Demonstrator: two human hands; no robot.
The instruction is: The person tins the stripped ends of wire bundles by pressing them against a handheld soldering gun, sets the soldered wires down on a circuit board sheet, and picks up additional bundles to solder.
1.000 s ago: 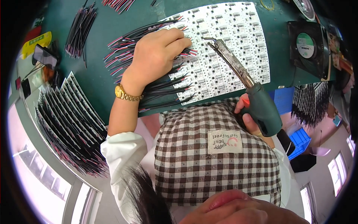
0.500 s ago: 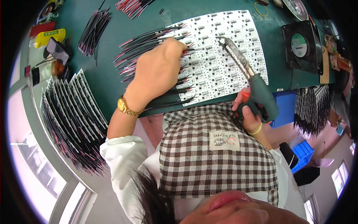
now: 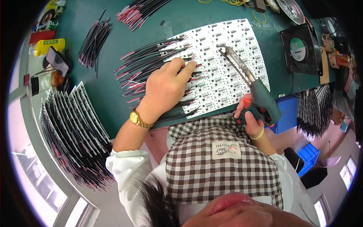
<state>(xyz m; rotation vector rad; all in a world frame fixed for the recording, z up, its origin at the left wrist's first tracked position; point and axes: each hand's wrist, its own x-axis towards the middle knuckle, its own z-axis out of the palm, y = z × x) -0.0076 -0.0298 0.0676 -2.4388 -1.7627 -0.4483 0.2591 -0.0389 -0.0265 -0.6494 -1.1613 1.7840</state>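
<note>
A white circuit-board panel (image 3: 227, 75) printed with rows of small black parts lies on the green table. Black cable leads (image 3: 151, 49) with red and white stripped ends spread over its left edge. My left hand (image 3: 166, 85), a gold watch at its wrist, is bent over these leads. Its thumb and index finger close around a lead's end at the board; the pinch itself is partly hidden. In my right hand (image 3: 252, 123) is a green-handled soldering gun (image 3: 264, 100) with a red trigger. Its metal tip points up and left over the board, apart from my left fingers.
Bundles of leads (image 3: 94, 41) lie at the far left, with more leads (image 3: 138, 13) at the back. Wired boards (image 3: 72, 125) stand stacked at left; others (image 3: 315, 109) hang at right. A black fan (image 3: 302, 49), a metal dish (image 3: 291, 10) and a phone (image 3: 57, 60) sit around.
My left hand has shifted slightly right, its index finger now stretched further toward the lead ends. The soldering gun stays in my right hand, its tip slightly left. The whole view has shifted a little.
</note>
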